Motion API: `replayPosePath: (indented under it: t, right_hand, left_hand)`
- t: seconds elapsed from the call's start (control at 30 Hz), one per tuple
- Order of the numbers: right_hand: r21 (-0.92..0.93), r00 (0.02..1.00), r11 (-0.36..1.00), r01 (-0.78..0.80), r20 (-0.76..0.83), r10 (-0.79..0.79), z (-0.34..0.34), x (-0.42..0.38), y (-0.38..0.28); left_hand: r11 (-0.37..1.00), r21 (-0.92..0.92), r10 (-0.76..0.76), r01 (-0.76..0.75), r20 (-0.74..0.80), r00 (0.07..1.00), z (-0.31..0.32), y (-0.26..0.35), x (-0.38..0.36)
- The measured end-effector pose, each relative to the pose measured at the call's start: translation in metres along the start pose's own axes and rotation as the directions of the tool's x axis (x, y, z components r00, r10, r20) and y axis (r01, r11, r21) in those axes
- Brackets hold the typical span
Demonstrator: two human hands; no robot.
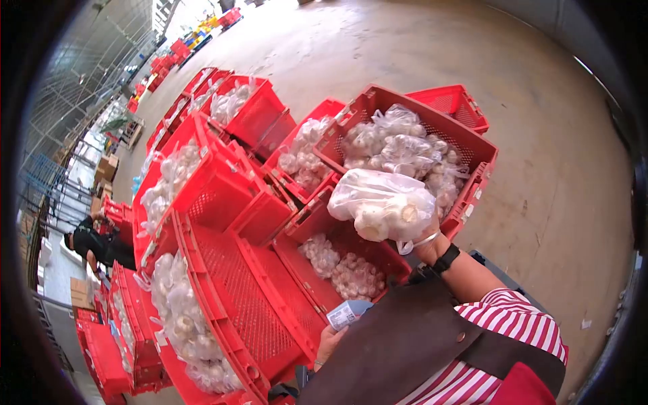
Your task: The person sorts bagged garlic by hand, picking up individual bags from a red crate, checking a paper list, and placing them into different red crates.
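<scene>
A clear plastic bag of garlic bulbs hangs from my right hand, which grips its gathered end above a red crate. Low in the view, my left hand is closed on a light-blue piece with a white printed label; part of the hand is hidden by my dark apron. Inside the crate below lie a mesh-looking bag of garlic and a smaller clear bag of garlic.
Beyond my right hand stands a red crate filled with bagged garlic. More stacked red crates of bagged garlic spread to the left. At far left, another person in dark clothes bends by crates. Concrete floor lies to the right.
</scene>
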State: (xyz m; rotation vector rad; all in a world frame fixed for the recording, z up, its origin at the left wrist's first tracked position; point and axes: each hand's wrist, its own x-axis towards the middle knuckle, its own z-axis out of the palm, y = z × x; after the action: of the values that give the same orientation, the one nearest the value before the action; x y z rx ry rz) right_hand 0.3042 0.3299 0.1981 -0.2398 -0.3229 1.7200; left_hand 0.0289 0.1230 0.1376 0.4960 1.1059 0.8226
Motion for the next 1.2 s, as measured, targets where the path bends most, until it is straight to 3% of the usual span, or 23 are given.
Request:
replayPosePath:
  t: [0.07,0.13,0.2,0.23,0.27,0.3,0.37,0.4,0.47,0.53,0.57,0.6,0.63,0.67,0.7,0.73,0.77,0.9,1.0,1.03,1.07,1.2]
  right_hand:
    - [0.338,0.996,0.94,-0.037,-0.06,0.06,-0.007,-0.005,-0.011]
    - [0.334,0.998,0.942,-0.044,-0.024,0.055,-0.012,-0.014,-0.027]
    - [0.207,0.998,0.978,-0.004,-0.065,0.018,-0.032,-0.017,-0.045]
    - [0.096,0.982,0.993,0.067,-0.182,-0.049,-0.037,-0.018,-0.057]
    - [0.075,0.988,0.993,0.09,-0.132,-0.079,-0.047,-0.012,-0.069]
    - [-0.176,0.924,0.967,0.182,-0.307,-0.229,-0.046,-0.01,-0.085]
    - [-0.316,0.851,0.891,0.327,-0.31,-0.423,-0.069,0.005,-0.097]
    - [-0.489,0.833,0.839,0.238,-0.342,-0.435,-0.102,0.023,-0.135]
    - [-0.751,0.749,0.66,-0.018,-0.448,-0.489,-0.082,0.027,-0.147]
    - [-0.985,0.785,0.15,-0.085,-0.159,-0.599,-0.125,0.042,-0.13]
    - [-0.99,0.906,0.142,0.001,-0.059,-0.419,-0.083,0.035,-0.106]
    - [-0.976,0.976,0.215,-0.02,-0.065,-0.207,-0.074,0.031,-0.076]
    - [-0.924,0.997,0.376,-0.065,-0.073,-0.008,-0.025,0.011,-0.045]
    - [-0.878,0.968,0.474,-0.061,0.063,0.242,-0.025,0.004,-0.014]
    - [-0.953,0.902,0.166,0.253,0.294,0.316,-0.009,-0.008,0.007]
    - [-0.878,0.787,0.174,0.445,0.477,0.39,0.002,-0.014,0.029]
    - [-0.893,0.783,0.219,0.392,0.449,0.429,0.016,-0.024,0.046]
    - [-0.869,0.685,0.152,0.472,0.47,0.556,-0.007,-0.037,0.1]
    - [-0.854,0.609,0.113,0.509,0.45,0.653,-0.026,-0.046,0.121]
    - [-0.866,0.598,0.137,0.481,0.438,0.671,-0.03,-0.051,0.128]
    - [-0.869,0.589,0.141,0.474,0.432,0.683,-0.043,-0.057,0.137]
    - [-0.947,0.56,0.135,0.293,0.284,0.778,-0.091,-0.067,0.178]
  left_hand:
    - [0.997,0.075,0.025,-0.024,-0.024,0.999,-0.008,-0.006,0.007]
    - [0.988,0.089,0.131,-0.123,-0.096,0.987,-0.01,-0.006,0.013]
    - [0.985,0.086,0.16,-0.15,-0.126,0.979,-0.005,0.002,0.02]
    - [0.98,0.077,0.195,-0.185,-0.17,0.966,-0.003,0.006,0.023]
    - [0.981,0.077,0.191,-0.18,-0.171,0.967,-0.003,0.01,0.028]
    - [0.973,0.074,0.228,-0.218,-0.175,0.958,-0.004,0.012,0.034]
    - [0.961,0.061,0.275,-0.268,-0.189,0.943,0.006,0.018,0.034]
    - [0.963,0.06,0.268,-0.261,-0.198,0.943,0.017,0.027,0.033]
    - [0.952,0.074,0.307,-0.299,-0.174,0.936,0.038,0.045,0.038]
    - [0.935,0.202,0.322,-0.291,-0.139,0.936,0.04,0.046,0.043]
    - [0.921,0.264,0.327,-0.285,-0.133,0.936,0.044,0.05,0.045]
    - [0.91,0.326,0.305,-0.255,-0.112,0.946,0.048,0.055,0.044]
    - [0.888,0.364,0.328,-0.28,-0.076,0.942,0.053,0.059,0.043]
    - [0.891,0.368,0.314,-0.266,-0.077,0.946,0.055,0.058,0.043]
    - [0.91,0.318,0.305,-0.265,-0.082,0.949,0.055,0.052,0.045]
    - [0.917,0.303,0.287,-0.26,-0.049,0.957,0.067,0.064,0.037]
    - [0.925,0.273,0.29,-0.264,-0.063,0.955,0.064,0.058,0.037]
    - [0.945,0.205,0.287,-0.257,-0.138,0.948,0.044,0.03,0.033]
    - [0.967,0.207,0.181,-0.147,-0.157,0.971,0.022,0.003,0.024]
    - [0.963,0.237,0.172,-0.13,-0.163,0.972,0.017,-0.006,0.022]
    - [0.946,0.324,0.094,-0.018,-0.221,0.971,0.012,-0.01,0.021]
    - [0.978,0.191,-0.038,0.086,-0.242,0.97,-0.024,-0.074,0.034]
